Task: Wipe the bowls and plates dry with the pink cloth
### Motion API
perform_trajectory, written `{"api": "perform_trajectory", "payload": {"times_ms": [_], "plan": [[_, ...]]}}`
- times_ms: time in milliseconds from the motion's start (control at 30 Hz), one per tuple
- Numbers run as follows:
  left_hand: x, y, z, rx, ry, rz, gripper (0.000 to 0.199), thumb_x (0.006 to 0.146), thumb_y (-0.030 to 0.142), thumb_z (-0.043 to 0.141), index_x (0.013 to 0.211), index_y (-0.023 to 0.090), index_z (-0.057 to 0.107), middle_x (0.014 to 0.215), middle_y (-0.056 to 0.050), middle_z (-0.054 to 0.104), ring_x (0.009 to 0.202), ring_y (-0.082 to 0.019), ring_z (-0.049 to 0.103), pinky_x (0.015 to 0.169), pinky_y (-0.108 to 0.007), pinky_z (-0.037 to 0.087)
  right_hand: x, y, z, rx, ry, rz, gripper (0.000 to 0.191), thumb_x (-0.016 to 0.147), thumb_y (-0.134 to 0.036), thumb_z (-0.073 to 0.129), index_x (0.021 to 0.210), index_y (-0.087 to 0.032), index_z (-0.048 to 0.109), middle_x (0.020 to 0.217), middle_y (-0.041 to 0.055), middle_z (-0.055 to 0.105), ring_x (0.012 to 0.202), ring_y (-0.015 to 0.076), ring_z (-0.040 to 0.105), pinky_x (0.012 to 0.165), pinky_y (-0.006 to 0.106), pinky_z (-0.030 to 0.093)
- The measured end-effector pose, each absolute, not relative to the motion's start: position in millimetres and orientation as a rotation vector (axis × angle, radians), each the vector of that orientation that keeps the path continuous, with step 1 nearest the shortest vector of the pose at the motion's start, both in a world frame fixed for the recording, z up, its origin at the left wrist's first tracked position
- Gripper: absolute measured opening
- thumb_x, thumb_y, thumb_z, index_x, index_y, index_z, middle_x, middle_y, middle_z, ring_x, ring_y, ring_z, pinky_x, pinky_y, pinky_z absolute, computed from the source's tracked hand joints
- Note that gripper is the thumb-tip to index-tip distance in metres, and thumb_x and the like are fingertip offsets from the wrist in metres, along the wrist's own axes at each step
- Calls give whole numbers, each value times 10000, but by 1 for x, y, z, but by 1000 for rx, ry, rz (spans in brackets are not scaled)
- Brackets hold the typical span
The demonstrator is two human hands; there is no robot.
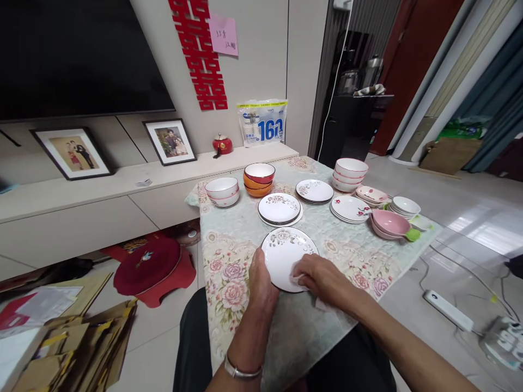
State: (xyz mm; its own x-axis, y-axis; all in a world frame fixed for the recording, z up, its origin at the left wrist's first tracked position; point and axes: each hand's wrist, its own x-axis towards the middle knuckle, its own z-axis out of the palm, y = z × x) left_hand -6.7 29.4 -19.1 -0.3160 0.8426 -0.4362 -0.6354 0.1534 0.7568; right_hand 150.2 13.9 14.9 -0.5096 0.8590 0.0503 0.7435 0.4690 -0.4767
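Observation:
A white plate point(281, 256) with a dark rim and grey flower print is tilted up near the front of the table. My left hand point(261, 280) grips its left edge. My right hand point(321, 276) is closed on a pale pink cloth point(297, 274), pressed against the plate's lower right face. Just behind stands a stack of similar plates point(279, 208), and another stack of plates point(314, 191) lies farther back to the right. White plates with red flowers point(350, 209) sit right of these.
Stacked bowls, orange and red point(259, 179), white point(223, 191) and pink-rimmed point(350, 174), line the back of the flowered tablecloth point(232, 272). Pink dishes point(391, 222) and small white bowls point(404, 206) are at right. A red stool point(153, 267) and flattened cardboard point(81, 348) lie left.

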Motion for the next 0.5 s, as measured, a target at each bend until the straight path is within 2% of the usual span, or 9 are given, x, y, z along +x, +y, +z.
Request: {"api": "perform_trajectory", "payload": {"times_ms": [167,300,400,500], "plan": [[-3,26,-11,309,1158,1525,279,876,345,566,1051,157,675,919,-68,741,732,-172,688,682,-287,551,152,38,21,-1819,-2419,137,173,857,-67,578,928,-181,689,999,111,675,921,259,569,716,331,360],[-2,25,-8,299,1157,1564,267,890,313,558,1063,148,677,950,-84,749,766,-172,701,710,-288,563,127,63,22,-1935,-2283,31,215,908,-54,494,990,-139,674,1053,159,644,997,283,541,750,353,365],[-2,26,-9,269,1171,1575,270,897,293,546,1068,136,683,950,-90,751,766,-169,700,747,-306,570,105,70,18,-1891,-2264,49,235,935,-71,464,1035,-137,666,1076,150,635,1012,268,530,775,347,368],[-3,28,-13,265,1175,1545,265,889,289,553,1054,137,694,980,-97,746,809,-182,700,797,-333,568,89,60,13,-1727,-2340,115,218,958,-130,485,1045,-200,672,1080,83,642,1010,224,530,794,311,369]]}}
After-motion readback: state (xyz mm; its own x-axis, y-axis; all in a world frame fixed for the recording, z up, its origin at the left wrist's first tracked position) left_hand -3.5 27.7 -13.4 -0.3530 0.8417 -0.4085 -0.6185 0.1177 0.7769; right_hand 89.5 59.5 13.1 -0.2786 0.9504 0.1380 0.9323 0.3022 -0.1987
